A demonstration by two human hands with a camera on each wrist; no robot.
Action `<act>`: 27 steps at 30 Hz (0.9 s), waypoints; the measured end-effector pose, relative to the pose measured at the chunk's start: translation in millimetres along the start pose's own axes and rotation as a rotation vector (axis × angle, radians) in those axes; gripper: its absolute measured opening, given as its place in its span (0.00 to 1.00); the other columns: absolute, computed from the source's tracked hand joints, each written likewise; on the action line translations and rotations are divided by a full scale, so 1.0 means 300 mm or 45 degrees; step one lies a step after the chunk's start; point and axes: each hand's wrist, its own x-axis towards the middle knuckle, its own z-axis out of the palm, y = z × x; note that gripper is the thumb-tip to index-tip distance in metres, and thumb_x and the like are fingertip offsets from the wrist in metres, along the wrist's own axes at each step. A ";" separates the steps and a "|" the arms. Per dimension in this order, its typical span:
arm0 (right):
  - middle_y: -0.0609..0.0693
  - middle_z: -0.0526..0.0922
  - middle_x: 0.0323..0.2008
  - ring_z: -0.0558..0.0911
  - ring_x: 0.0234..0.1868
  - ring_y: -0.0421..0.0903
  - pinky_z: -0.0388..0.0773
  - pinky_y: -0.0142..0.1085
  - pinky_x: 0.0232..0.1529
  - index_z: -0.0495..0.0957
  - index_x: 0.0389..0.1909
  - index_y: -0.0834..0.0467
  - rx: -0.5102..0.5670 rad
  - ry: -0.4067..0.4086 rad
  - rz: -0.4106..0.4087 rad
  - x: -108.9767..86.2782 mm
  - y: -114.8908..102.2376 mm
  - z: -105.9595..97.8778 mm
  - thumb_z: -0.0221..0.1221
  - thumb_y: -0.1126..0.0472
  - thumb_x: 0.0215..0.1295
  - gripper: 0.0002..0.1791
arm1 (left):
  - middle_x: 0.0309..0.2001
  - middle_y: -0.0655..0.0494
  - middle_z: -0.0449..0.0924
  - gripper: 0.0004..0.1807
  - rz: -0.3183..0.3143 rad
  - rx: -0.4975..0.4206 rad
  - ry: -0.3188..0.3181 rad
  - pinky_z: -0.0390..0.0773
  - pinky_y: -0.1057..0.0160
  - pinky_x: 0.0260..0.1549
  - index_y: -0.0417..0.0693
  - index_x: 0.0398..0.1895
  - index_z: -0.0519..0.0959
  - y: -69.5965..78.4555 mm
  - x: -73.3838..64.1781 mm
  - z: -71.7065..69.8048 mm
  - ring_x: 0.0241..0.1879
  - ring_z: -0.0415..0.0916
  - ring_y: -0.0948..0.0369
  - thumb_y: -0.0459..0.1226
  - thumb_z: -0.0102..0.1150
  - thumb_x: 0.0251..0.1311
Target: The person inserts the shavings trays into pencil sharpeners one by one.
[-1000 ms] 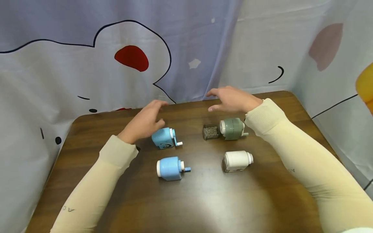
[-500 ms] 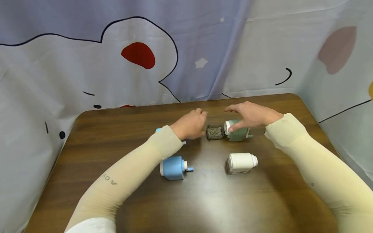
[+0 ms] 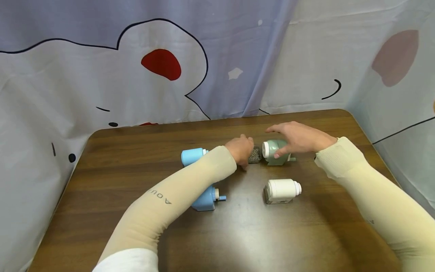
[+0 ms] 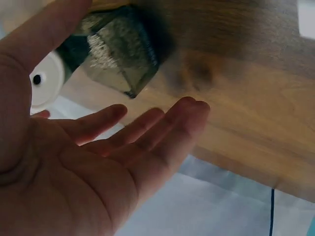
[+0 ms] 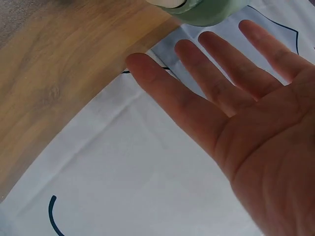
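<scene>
My left hand is over the left end of a small clear drawer holding grey shavings. In the left wrist view its thumb and fingers are spread around the same drawer; I cannot tell whether they touch it. To the right of the drawer lies a green hand-crank pencil sharpener with a white round end. Above that sharpener my right hand hovers, thumb and fingers apart, partly covering it. The right wrist view shows extended fingers and an edge of the green sharpener beyond them.
A light blue pencil sharpener lies behind my left forearm, and a second blue one is partly under the sleeve. A white pencil sharpener lies front right. A patterned curtain borders the wooden table.
My left hand has moved right from above the light blue sharpener to the shavings drawer. My right hand has lowered and shifted right over the green sharpener. The head view has shifted slightly.
</scene>
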 end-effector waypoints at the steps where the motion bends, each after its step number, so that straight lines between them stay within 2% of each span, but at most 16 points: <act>1: 0.62 0.76 0.63 0.76 0.62 0.62 0.70 0.56 0.63 0.70 0.67 0.65 0.000 0.000 -0.005 -0.003 0.001 0.002 0.76 0.50 0.51 0.45 | 0.61 0.38 0.70 0.46 -0.002 0.016 -0.008 0.79 0.58 0.52 0.36 0.67 0.64 0.001 0.004 0.005 0.53 0.78 0.49 0.45 0.79 0.50; 5: 0.62 0.77 0.63 0.78 0.60 0.61 0.71 0.55 0.61 0.70 0.67 0.63 -0.004 -0.005 -0.009 -0.009 0.004 0.009 0.76 0.51 0.53 0.43 | 0.61 0.45 0.73 0.42 0.011 0.091 -0.029 0.78 0.57 0.54 0.40 0.68 0.68 0.002 0.019 0.025 0.59 0.75 0.51 0.46 0.77 0.52; 9: 0.60 0.78 0.62 0.79 0.58 0.59 0.73 0.55 0.60 0.71 0.67 0.61 0.001 0.000 0.007 -0.013 0.005 0.015 0.76 0.52 0.53 0.42 | 0.61 0.47 0.74 0.37 0.001 0.128 -0.007 0.80 0.55 0.51 0.42 0.67 0.70 0.000 0.030 0.038 0.59 0.75 0.53 0.44 0.73 0.57; 12: 0.59 0.78 0.61 0.79 0.58 0.58 0.73 0.54 0.59 0.71 0.67 0.61 -0.002 0.009 0.008 -0.013 0.002 0.016 0.76 0.53 0.53 0.41 | 0.56 0.49 0.78 0.28 -0.013 0.088 0.023 0.83 0.55 0.44 0.43 0.62 0.74 -0.008 0.031 0.042 0.53 0.79 0.54 0.42 0.70 0.60; 15: 0.59 0.79 0.61 0.79 0.58 0.58 0.73 0.55 0.60 0.72 0.67 0.61 -0.007 0.011 0.007 -0.012 -0.001 0.018 0.76 0.53 0.53 0.41 | 0.47 0.51 0.81 0.15 -0.010 0.011 0.065 0.83 0.57 0.38 0.46 0.49 0.78 -0.017 0.023 0.040 0.44 0.82 0.56 0.38 0.67 0.61; 19: 0.59 0.80 0.60 0.80 0.56 0.56 0.74 0.53 0.58 0.72 0.67 0.61 -0.013 0.013 0.015 -0.009 -0.001 0.015 0.76 0.54 0.53 0.41 | 0.45 0.50 0.81 0.03 -0.007 -0.086 0.121 0.83 0.56 0.37 0.47 0.39 0.79 -0.020 0.011 0.031 0.41 0.82 0.56 0.33 0.61 0.63; 23: 0.59 0.81 0.57 0.82 0.52 0.54 0.77 0.52 0.55 0.73 0.65 0.64 -0.033 0.020 -0.013 -0.008 0.001 0.017 0.76 0.56 0.53 0.39 | 0.42 0.50 0.80 0.03 -0.007 -0.139 0.167 0.82 0.56 0.36 0.48 0.34 0.77 -0.020 0.001 0.027 0.38 0.80 0.57 0.31 0.60 0.63; 27: 0.58 0.85 0.51 0.84 0.46 0.50 0.79 0.49 0.51 0.78 0.60 0.66 -0.041 0.020 -0.058 -0.007 0.004 0.019 0.75 0.57 0.54 0.34 | 0.28 0.56 0.76 0.10 0.006 -0.197 0.177 0.77 0.59 0.27 0.49 0.25 0.73 -0.024 -0.007 0.031 0.29 0.74 0.59 0.28 0.60 0.60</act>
